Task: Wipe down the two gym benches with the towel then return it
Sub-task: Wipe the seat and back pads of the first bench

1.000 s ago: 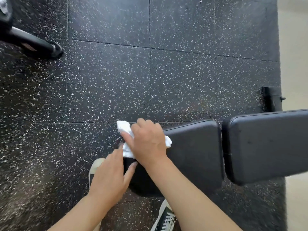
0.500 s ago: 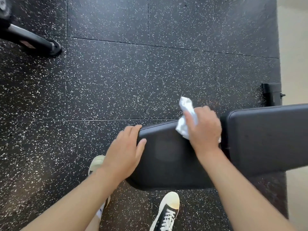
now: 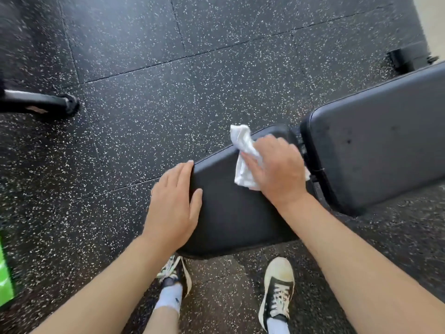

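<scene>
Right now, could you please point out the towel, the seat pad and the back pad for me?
towel (image 3: 244, 162): head view, on its bunched white middle.
seat pad (image 3: 231, 213): head view, on its bare top.
back pad (image 3: 375, 145): head view, on its flat top.

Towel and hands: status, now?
Right hand presses towel on seat pad, near the gap. Left hand flat on pad's end. Back pad clear ahead.

No readable text, label, brand or number anywhere; small mark on sock (image 3: 177, 300) too blurred
</scene>
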The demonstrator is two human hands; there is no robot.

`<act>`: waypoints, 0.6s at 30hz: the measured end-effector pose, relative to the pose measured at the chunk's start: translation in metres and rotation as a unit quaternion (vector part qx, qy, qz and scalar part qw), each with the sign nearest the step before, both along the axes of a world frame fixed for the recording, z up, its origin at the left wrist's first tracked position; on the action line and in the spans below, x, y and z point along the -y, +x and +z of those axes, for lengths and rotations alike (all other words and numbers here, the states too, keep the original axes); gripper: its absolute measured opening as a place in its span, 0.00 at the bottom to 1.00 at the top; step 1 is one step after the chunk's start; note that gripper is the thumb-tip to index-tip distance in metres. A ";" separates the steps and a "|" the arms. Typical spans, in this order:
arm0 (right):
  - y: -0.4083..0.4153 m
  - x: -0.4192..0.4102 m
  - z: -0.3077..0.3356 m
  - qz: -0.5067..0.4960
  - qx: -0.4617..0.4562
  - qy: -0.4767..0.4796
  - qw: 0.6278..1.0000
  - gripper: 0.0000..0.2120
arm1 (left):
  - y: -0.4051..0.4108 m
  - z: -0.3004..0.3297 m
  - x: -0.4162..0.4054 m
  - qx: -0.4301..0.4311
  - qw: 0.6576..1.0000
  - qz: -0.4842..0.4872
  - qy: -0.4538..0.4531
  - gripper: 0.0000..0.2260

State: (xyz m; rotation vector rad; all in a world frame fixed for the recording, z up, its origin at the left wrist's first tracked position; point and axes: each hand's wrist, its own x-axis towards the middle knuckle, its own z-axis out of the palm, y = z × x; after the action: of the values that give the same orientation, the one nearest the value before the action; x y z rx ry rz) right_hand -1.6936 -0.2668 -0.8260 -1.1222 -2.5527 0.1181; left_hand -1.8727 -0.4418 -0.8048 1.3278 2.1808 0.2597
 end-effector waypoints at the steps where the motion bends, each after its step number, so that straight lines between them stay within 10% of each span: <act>1: -0.003 -0.009 0.001 -0.033 -0.001 -0.012 0.999 0.15 | 0.006 0.001 -0.005 -0.020 1.000 -0.012 0.002 0.26; 11: 0.103 0.100 -0.008 0.092 0.016 -0.045 0.995 0.13 | 0.039 0.010 -0.092 -0.051 0.975 -0.211 0.043 0.26; 18: 0.161 0.071 -0.006 -0.100 -0.095 -0.139 0.981 0.17 | 0.076 -0.010 -0.117 -0.119 0.942 -0.298 0.095 0.27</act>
State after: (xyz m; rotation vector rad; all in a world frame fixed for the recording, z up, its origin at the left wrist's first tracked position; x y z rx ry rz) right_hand -1.5323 -0.3379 -0.8315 -1.3898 -2.2883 0.5176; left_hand -1.7972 -0.3251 -0.8145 2.1499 1.8499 0.0721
